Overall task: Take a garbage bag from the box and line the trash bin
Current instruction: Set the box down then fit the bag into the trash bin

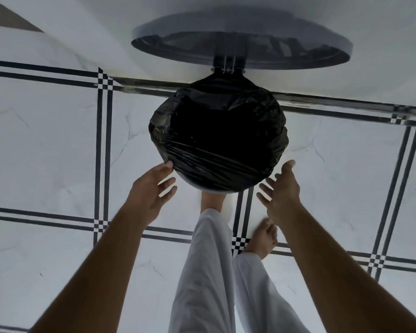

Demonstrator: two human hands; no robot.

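From where I sit watching the head view, I count one round trash bin (pixel 209 187) standing on the white marble-look floor tiles with black double lines (pixel 46 140), right up against the pale wall (pixel 346 75), and its one round grey hinged lid (pixel 240 48) is tipped up and open behind it. One crinkled black plastic garbage bag (pixel 216 131) already sits in the bin, its mouth spread wide and its edge folded down over the rim all the way round; only a thin pale sliver of the bin itself shows under the bag at the near side. Two bare hands reach toward it. The left hand (pixel 151 188) has its fingers spread and relaxed, and its thumb tip touches the bag's folded edge at the near left; I think it is only touching rather than pinching, though the frame is a little blurred there. The right hand (pixel 280 188) is also spread wide with straight fingers, just beside the near right of the bag and holding nothing. Below, I see two bare feet and two white trouser legs (pixel 209 272); the left foot (pixel 213 199) is tucked under the bin's near edge, the right foot (pixel 263 237) set back on the tiles.
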